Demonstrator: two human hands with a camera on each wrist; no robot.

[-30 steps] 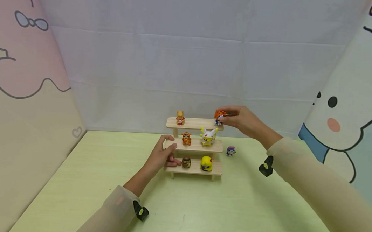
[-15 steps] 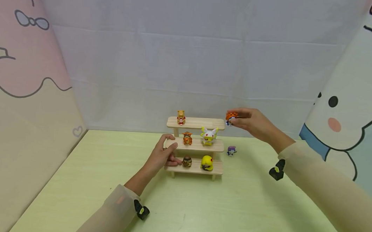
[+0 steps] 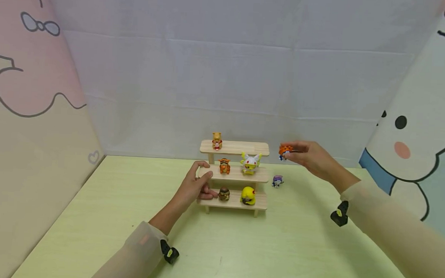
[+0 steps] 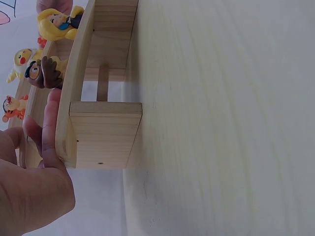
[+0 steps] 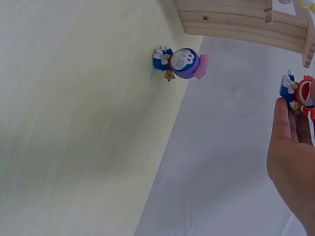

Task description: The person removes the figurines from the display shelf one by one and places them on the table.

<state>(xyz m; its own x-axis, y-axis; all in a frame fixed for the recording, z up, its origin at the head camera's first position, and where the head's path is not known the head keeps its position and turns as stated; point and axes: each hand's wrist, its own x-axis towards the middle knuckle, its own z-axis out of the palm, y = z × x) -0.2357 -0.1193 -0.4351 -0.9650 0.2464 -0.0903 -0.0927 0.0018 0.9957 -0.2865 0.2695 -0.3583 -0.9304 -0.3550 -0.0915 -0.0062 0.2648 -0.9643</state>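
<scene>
My left hand [image 3: 194,185] grips the left end of a three-tier wooden shelf [image 3: 238,147]; in the left wrist view, its fingers [image 4: 50,123] lie along the lower board [image 4: 74,88], beside the brown owl figure [image 4: 45,73]. Off the top tier's right end, my right hand [image 3: 315,160] pinches an orange-and-blue figure [image 3: 284,152] above the table. The right wrist view shows that figure [image 5: 288,88] upright relative to the shelf, partly cut off by the frame edge. A purple-capped figure [image 3: 277,181] stands on the table below it, right of the shelf.
A yellow bear figure [image 3: 217,141] stands on the top tier's left. The middle tier bears a tiger figure [image 3: 224,166] and a white-and-yellow one [image 3: 250,164]; the bottom tier bears the owl and a yellow figure [image 3: 248,195]. A pale wall cloth [image 3: 225,80] hangs behind.
My right hand has moved the orange-and-blue figure from the top tier's right end to the right, then lower. My left hand has stayed at the shelf.
</scene>
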